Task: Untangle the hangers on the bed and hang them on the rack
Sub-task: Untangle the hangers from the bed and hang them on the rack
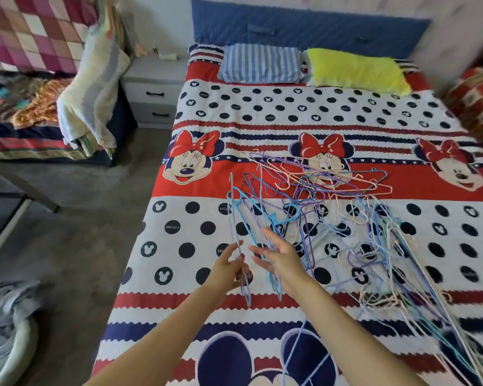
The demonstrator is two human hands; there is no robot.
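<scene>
We have both arms out over the bed point(179, 254), working at the near-left edge of the hanger pile point(354, 218). Left hand point(230, 270) pinches a thin lavender wire hanger point(232, 218) between thumb and fingers; its long axis runs nearly straight away from us, far end toward the headboard point(304, 26), near end dropping below the hand. Right hand point(276, 256) sits just right of the left, fingers mostly straight and spread, touching a blue plastic hanger point(251, 215); we can't tell if it actually grips. That hanger slants from the pile's left edge down toward us, hook end far-left. The rest of the pile, purple, pink, cream and blue wire, sprawls from the bed's middle to its near-right corner, long axes mixed, many trailing toward us on the right. Beyond the pile: striped pillow point(260, 62), yellow pillow point(357, 68). Left of the bed: grey nightstand point(154, 90).
</scene>
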